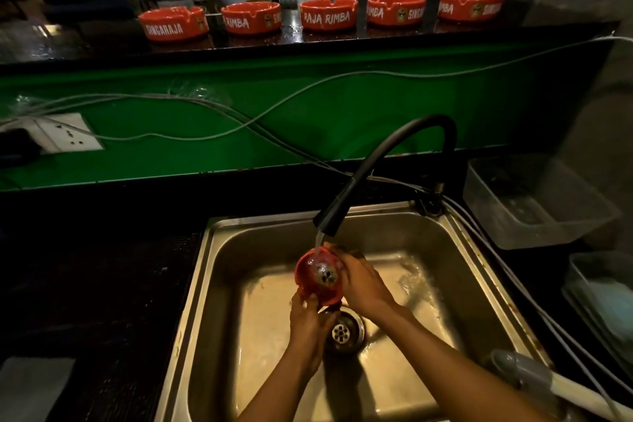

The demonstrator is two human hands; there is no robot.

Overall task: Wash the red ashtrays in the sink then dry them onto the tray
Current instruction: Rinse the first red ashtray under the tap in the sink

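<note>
The red ashtray (318,279) is being rinsed, both hands' fingers (310,301) gripping its rim; drying likely follows.

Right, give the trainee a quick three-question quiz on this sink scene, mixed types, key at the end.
1. True or false: the faucet is running onto the ashtray held over the sink.
2. How many red ashtrays stand on the upper ledge?
3. Which hand grips the ashtray from below? A) left hand B) right hand

Key: 1 true. 2 five. 3 A.
</note>
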